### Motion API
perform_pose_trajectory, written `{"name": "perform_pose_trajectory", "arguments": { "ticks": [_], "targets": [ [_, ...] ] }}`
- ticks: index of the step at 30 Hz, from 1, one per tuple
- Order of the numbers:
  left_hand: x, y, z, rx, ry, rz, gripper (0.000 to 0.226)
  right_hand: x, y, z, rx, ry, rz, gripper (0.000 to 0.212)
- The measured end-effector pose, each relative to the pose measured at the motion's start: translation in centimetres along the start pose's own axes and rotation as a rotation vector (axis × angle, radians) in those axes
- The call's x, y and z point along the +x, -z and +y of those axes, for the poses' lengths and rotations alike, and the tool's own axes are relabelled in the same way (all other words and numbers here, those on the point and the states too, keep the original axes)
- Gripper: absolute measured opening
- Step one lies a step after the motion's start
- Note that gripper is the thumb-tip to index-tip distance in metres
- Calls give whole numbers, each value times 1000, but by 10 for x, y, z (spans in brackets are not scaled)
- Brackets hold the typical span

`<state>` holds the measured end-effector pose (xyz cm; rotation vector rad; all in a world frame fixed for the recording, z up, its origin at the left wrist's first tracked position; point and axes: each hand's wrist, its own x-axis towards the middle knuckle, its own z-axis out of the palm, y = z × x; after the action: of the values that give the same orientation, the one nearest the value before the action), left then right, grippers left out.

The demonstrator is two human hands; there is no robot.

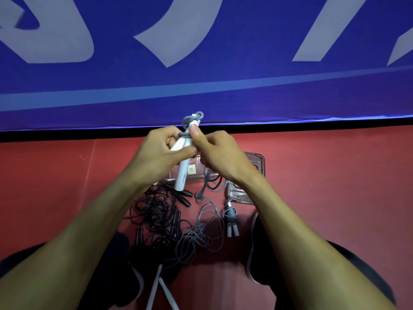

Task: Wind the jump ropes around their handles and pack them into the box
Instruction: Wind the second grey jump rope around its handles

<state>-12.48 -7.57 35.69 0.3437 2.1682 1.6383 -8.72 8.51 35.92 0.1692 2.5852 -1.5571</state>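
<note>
My left hand (163, 151) grips a pair of white jump-rope handles (182, 175) held upright above the floor. My right hand (214, 151) pinches the grey rope (193, 118) looped round the handles' top end. The rope's slack (201, 233) trails down to a loose grey heap on the red floor. A clear plastic box (257, 162) lies on the floor under my hands, mostly hidden. A wound white-handled rope (231, 220) lies beside the box. A tangled black rope (156, 211) with black handles lies to the left.
A blue banner (201, 63) with pale lettering stands as a wall just beyond the box. Two more white handles (158, 289) lie between my dark shoes (257, 253) at the near edge. Red floor stretches to both sides.
</note>
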Motion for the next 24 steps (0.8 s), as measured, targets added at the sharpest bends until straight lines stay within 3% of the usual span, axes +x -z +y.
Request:
{"name": "perform_pose_trajectory", "arguments": {
  "ticks": [3, 7, 11, 15, 19, 21, 24],
  "targets": [
    [2, 0, -4, 12, 1, 28, 42, -1, 1, -1, -20, -11, 17, 74],
    [5, 1, -13, 31, 7, -46, 38, -1, 3, 0, -86, 7, 43, 71],
    [3, -5, -9, 57, -64, -56, 20, 1, 1, 3, -154, 33, 62, 73],
    [5, -7, -5, -251, 19, -36, 5, 2, 1, 3, -155, 62, 62, 75],
    [6, 2, 4, -608, 215, -155, 27, 2, 4, 4, -155, 12, 83, 75],
    [5, 5, 3, -617, 216, -194, 35, 2, 5, 6, -146, 6, 122, 74],
    [6, 1, 1, -491, 162, -107, 29, 3, 5, 6, -160, 13, 138, 76]
  ]
}}
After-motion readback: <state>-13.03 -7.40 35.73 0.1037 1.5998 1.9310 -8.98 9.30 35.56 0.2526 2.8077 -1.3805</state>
